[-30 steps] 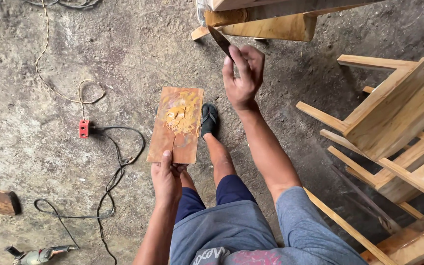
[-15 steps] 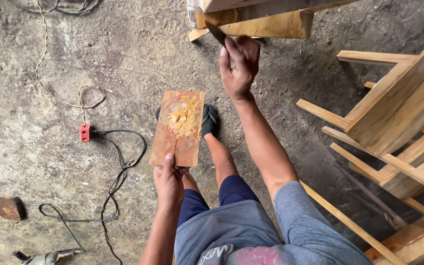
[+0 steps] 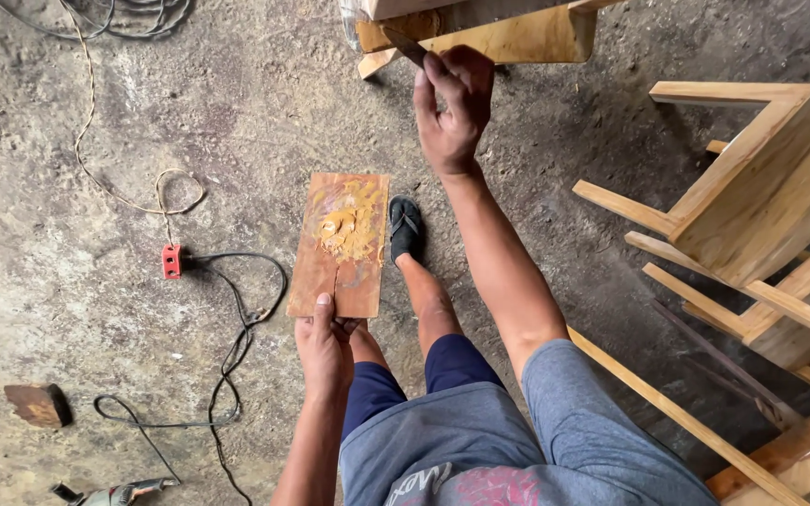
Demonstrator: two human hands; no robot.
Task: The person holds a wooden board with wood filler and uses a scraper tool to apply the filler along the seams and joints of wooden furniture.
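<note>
Right hand (image 3: 454,108) clenched on a putty knife (image 3: 407,47) — blade tip touching the wooden piece (image 3: 508,36) at the top of view. Left hand (image 3: 323,349) grasping the near end of a flat board (image 3: 341,242), held level above the floor as a palette. Yellow filler (image 3: 351,225) smeared mid-board, well apart from the knife. Progress, as a judgement: a good blob remains on the board — filling looks partway. Whether the blade carries filler, can't tell. Unfinished chair frames (image 3: 761,215) on the right.
</note>
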